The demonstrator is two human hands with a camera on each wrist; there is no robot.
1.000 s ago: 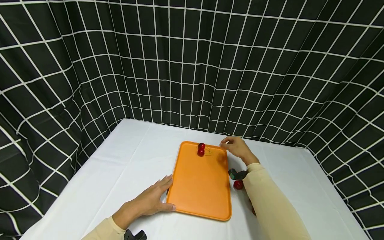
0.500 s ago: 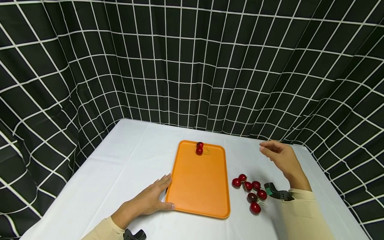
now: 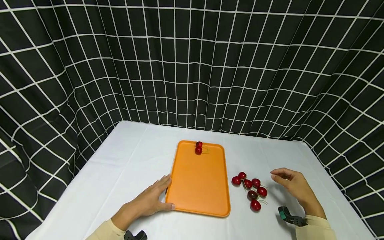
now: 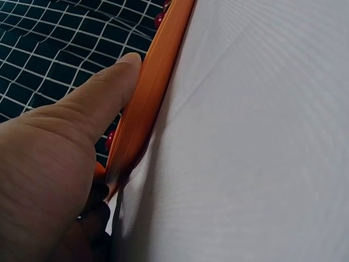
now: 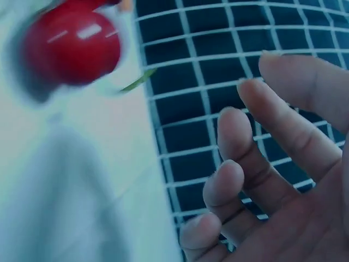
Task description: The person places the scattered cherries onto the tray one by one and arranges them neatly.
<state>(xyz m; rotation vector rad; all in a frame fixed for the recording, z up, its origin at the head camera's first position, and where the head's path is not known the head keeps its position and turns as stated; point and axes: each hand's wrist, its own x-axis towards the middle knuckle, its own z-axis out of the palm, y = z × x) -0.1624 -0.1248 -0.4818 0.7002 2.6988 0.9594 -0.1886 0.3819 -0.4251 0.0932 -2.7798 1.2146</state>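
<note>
Rolling and Snagging Were the Chief Hazards

Seven cherries (image 3: pixel 248 184) lay bunched on the white tablecloth (image 3: pixel 135 160) to the right of the orange tray (image 3: pixel 198 183), some of them touching. The right hand (image 3: pixel 295 187) hung just to the right of that bunch, its fingers loosely bent, a gap between thumb and forefinger, with nothing in its hold. Because the fruit sat so close together, closing on one could easily have nudged a neighbour and sent it rolling over the cloth. In the right wrist view a green stem (image 5: pixel 139 80) stuck out on the fingers' side — had it caught on another, two might have lifted together and one dropped. The black wrist mount (image 3: pixel 294 220) was a further hazard: carried low across the bunch, it could have swept some aside.

Two more cherries (image 3: pixel 198 151) rested together inside the tray, near its far edge. The flat floor offered little to stop them — a bump or a tilt would likely have set them rolling.

The left hand (image 3: pixel 150 200) lay against the tray's left side by the near corner, thumb extended at the rim, fingers stretched along the edge, carrying nothing. A careless push there might have slid or tipped the tray.
</note>
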